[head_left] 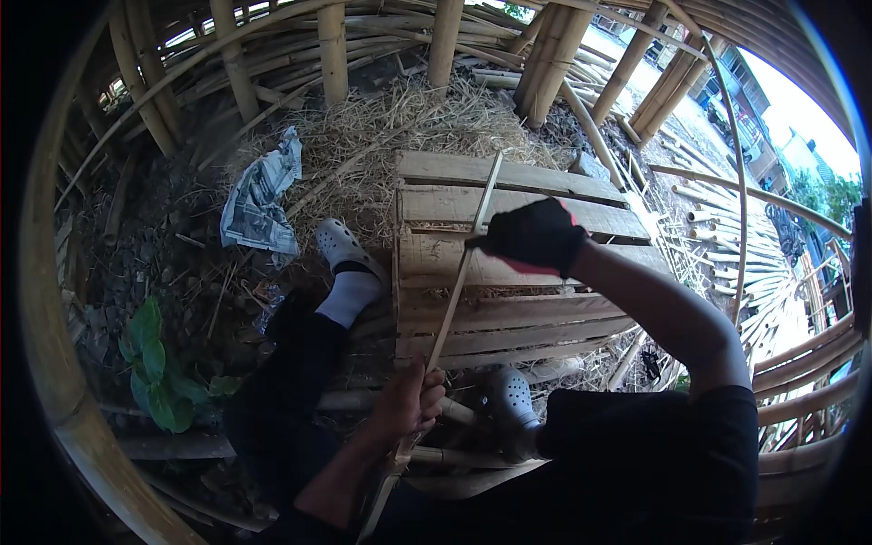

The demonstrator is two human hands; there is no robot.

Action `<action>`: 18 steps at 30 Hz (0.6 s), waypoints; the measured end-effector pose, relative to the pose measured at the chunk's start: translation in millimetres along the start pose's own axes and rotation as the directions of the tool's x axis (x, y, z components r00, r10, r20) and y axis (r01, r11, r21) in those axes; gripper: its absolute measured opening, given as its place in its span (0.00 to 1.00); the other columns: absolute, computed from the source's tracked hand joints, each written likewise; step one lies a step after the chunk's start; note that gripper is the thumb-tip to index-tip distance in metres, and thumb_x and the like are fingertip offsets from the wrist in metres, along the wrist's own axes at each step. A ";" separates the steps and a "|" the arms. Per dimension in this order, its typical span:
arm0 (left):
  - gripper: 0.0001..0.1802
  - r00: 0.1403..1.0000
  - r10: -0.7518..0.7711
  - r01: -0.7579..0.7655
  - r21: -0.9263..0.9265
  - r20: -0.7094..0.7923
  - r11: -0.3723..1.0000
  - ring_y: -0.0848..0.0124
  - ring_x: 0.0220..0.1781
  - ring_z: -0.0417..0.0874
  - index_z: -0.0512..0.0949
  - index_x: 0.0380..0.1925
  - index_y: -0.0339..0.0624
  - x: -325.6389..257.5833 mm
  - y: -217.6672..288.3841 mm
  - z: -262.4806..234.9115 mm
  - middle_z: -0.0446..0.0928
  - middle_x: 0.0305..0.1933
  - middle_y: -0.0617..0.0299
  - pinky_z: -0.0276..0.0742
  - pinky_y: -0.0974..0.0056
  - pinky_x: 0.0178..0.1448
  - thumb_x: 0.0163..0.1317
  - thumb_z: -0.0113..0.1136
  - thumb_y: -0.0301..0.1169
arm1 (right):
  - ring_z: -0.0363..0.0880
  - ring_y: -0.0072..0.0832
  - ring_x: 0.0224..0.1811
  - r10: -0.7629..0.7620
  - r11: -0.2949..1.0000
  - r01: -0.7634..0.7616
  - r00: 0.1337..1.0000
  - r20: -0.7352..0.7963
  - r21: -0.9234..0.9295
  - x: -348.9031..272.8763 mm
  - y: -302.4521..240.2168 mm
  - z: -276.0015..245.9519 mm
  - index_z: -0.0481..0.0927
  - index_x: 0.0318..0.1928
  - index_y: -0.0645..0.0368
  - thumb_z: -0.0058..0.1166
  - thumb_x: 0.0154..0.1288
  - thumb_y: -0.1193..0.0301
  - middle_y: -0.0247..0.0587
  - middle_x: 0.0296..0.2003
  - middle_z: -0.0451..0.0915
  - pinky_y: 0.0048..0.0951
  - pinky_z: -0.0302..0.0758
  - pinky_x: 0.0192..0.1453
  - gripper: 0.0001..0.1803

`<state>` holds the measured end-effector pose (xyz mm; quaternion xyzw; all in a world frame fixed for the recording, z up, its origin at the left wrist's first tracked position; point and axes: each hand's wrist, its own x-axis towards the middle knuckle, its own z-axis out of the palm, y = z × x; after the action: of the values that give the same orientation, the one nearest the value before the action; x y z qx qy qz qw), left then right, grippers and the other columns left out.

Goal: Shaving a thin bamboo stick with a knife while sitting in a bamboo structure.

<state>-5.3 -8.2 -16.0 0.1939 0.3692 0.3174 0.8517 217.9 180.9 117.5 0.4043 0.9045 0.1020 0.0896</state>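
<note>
- There it was, the long, pale strip [450, 313], slanting up from the lap across the wooden slats [527, 313]!
- Left hand [409, 397], bare, wrapped tight around its lower part!
- Right hand [534, 238], dark-gloved, was curled up at the strip higher along; its exact grip, we couldn't tell!
- Left of the slats, a grey clog [338, 245], then crumpled newspaper [265, 195]!

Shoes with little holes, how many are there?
2. One shoe is left of the wooden slats; the other is below their near edge, right of the long pale strip. I see no others.
</note>
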 end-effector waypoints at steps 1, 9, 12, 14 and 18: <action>0.28 1.000 0.005 -0.005 0.011 0.005 1.000 0.82 0.13 0.51 0.62 0.27 0.54 0.9 3.3 2.3 0.50 0.15 0.76 0.45 0.72 0.16 0.71 0.36 0.64 | 0.85 0.33 0.30 0.144 0.990 -0.144 0.990 -0.012 -0.012 9.4 20.1 1.0 0.86 0.36 0.45 0.36 0.71 0.38 0.33 0.28 0.85 0.34 0.78 0.32 0.31; 0.26 0.999 0.025 -0.023 0.077 -0.022 0.997 0.82 0.12 0.49 0.60 0.26 0.54 -3.6 6.7 6.4 0.49 0.14 0.76 0.45 0.71 0.16 0.74 0.32 0.61 | 0.85 0.35 0.34 -0.020 1.000 0.018 0.993 0.115 0.019 -1.1 -22.5 -5.6 0.85 0.42 0.40 0.36 0.71 0.39 0.35 0.29 0.84 0.37 0.80 0.35 0.28; 0.26 1.000 -0.015 0.014 0.020 0.021 1.000 0.82 0.13 0.49 0.60 0.27 0.54 -0.9 11.0 7.8 0.49 0.15 0.77 0.44 0.71 0.16 0.74 0.32 0.61 | 0.85 0.37 0.32 0.228 0.968 -0.213 0.968 0.108 -0.134 24.9 37.3 -29.9 0.85 0.39 0.48 0.26 0.75 0.41 0.38 0.30 0.85 0.39 0.81 0.36 0.35; 0.26 0.999 -0.040 0.040 0.010 0.007 0.999 0.82 0.13 0.49 0.60 0.27 0.53 -0.1 11.9 10.2 0.49 0.15 0.76 0.45 0.71 0.17 0.74 0.32 0.61 | 0.85 0.36 0.32 0.299 0.951 -0.280 0.942 0.152 -0.133 23.0 45.5 -27.4 0.85 0.40 0.43 0.34 0.75 0.44 0.38 0.28 0.84 0.39 0.80 0.32 0.27; 0.27 1.000 0.022 -0.023 0.035 0.023 0.999 0.81 0.11 0.49 0.59 0.26 0.54 -1.3 5.9 2.1 0.48 0.14 0.75 0.45 0.71 0.15 0.72 0.35 0.62 | 0.85 0.36 0.33 -0.021 0.997 0.017 0.998 0.053 0.073 -2.9 -27.8 -11.7 0.83 0.50 0.38 0.37 0.71 0.39 0.37 0.30 0.84 0.37 0.81 0.38 0.26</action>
<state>-6.8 -5.0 -10.6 0.2166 0.3631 0.3181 0.8486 197.1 159.3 121.8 0.4014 0.9086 0.0572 0.0999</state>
